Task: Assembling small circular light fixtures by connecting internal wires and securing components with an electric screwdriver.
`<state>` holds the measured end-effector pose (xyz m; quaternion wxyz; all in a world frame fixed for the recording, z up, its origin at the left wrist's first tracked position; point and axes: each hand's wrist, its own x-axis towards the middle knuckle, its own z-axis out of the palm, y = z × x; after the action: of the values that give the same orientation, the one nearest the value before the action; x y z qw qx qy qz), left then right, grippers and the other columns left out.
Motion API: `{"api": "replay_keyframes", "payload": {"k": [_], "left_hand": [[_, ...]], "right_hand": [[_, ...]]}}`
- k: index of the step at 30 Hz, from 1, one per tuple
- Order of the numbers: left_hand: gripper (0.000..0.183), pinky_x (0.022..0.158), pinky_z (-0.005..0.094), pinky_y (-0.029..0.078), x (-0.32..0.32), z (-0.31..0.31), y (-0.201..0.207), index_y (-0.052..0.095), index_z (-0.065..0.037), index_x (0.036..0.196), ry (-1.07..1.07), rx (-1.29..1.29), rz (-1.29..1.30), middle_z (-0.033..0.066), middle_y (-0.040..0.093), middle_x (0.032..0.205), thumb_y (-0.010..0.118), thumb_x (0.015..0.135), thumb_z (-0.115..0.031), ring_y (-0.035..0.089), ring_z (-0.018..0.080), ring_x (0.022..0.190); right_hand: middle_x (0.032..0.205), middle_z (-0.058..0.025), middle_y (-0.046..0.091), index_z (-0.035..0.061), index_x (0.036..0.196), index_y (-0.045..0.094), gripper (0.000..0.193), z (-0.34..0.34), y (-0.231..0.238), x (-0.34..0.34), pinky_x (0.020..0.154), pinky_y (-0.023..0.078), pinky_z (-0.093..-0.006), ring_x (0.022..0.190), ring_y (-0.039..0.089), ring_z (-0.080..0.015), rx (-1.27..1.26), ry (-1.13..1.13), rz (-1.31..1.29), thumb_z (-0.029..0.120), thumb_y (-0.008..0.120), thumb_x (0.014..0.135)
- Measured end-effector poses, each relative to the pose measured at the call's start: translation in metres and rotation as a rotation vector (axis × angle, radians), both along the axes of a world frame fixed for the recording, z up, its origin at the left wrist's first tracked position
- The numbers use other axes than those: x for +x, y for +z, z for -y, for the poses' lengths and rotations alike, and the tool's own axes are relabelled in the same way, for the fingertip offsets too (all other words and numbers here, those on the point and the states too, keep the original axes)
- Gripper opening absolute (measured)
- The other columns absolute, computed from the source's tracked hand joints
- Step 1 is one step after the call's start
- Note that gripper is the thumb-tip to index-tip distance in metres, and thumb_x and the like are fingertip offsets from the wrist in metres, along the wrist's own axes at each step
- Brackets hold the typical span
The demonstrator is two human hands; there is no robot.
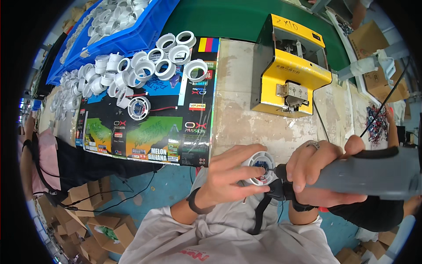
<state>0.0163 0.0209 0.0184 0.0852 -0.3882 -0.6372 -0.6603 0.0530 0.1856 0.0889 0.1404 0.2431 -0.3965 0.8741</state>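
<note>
Close to my body, my left hand (226, 174) is closed around a round white plastic housing (265, 156). A small dark blue circuit board (262, 165) sits inside it, with a bit of red wire showing. My right hand (310, 163) grips a grey electric screwdriver (365, 174), held sideways. Its thin bit points left into the housing's open face; whether it is seated on a screw is too small to tell. On the printed cardboard sheet (202, 145) lies another white housing with a board (139, 108), red and black wires trailing from it.
Many white plastic rings (145, 70) are heaped on the cardboard. Behind them stands a blue crate (127, 37) full of similar parts. A yellow bench machine (290, 66) stands right of centre, before a green belt (211, 22). Other people work at both sides; cardboard boxes (112, 231) lie on the floor.
</note>
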Motion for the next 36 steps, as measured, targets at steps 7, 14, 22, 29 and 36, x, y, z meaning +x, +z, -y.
{"api": "replay_keyframes", "payload": {"k": [7, 14, 22, 29, 36], "left_hand": [[0.032, 0.077, 0.0334, 0.051, -0.015, 0.009, -0.002, 0.063, -0.003, 0.079, 0.161, -0.243, 0.032, 0.0186, 0.062, 0.107, 0.082, 0.054, -0.007, 0.063, 0.0307, 0.092], [0.030, 0.090, 0.0393, 0.041, -0.067, 0.082, -0.019, 0.052, -0.003, 0.086, 0.788, -0.622, 0.070, 0.0157, 0.053, 0.113, 0.073, 0.064, -0.001, 0.053, 0.0342, 0.104], [0.027, 0.093, 0.0400, 0.040, -0.030, 0.057, -0.036, 0.055, 0.000, 0.096, 0.446, 0.016, 0.279, 0.0161, 0.056, 0.109, 0.058, 0.070, 0.006, 0.051, 0.0288, 0.110], [0.023, 0.071, 0.0367, 0.047, -0.005, 0.036, -0.039, 0.061, -0.002, 0.091, 0.667, -0.415, -0.133, 0.0120, 0.060, 0.100, 0.066, 0.068, 0.001, 0.058, 0.0313, 0.082], [0.021, 0.069, 0.0374, 0.047, -0.007, 0.037, -0.040, 0.061, -0.004, 0.087, 0.635, -0.420, -0.169, 0.0097, 0.060, 0.093, 0.066, 0.067, 0.001, 0.058, 0.0304, 0.079]], "right_hand": [[0.076, -0.0159, 0.054, 0.0113, 0.140, 0.018, 0.083, -0.018, -0.001, 0.003, 0.054, 0.045, -0.0379, 0.054, 0.052, -0.0239, 0.164, -0.443, -0.100, 0.065, 0.048, 0.084], [0.067, -0.0108, 0.049, 0.0050, 0.138, 0.017, 0.092, -0.068, -0.008, 0.013, 0.044, 0.041, -0.0287, 0.044, 0.045, -0.0165, 0.452, -0.944, 0.207, 0.073, 0.042, 0.082], [0.078, -0.0126, 0.050, -0.0021, 0.138, 0.019, 0.089, -0.075, -0.041, 0.027, 0.059, 0.044, -0.0314, 0.063, 0.049, -0.0186, 0.540, -1.148, 0.196, 0.059, 0.055, 0.084], [0.096, -0.0119, 0.052, -0.0022, 0.137, 0.028, 0.054, -0.081, -0.103, 0.043, 0.076, 0.043, -0.0339, 0.080, 0.051, -0.0202, 0.510, -0.961, 0.291, 0.015, 0.049, 0.090], [0.119, -0.0149, 0.047, -0.0039, 0.125, 0.037, 0.050, -0.060, -0.110, 0.055, 0.098, 0.035, -0.0371, 0.111, 0.047, -0.0247, 0.717, -1.466, 0.438, 0.004, 0.058, 0.080]]}}
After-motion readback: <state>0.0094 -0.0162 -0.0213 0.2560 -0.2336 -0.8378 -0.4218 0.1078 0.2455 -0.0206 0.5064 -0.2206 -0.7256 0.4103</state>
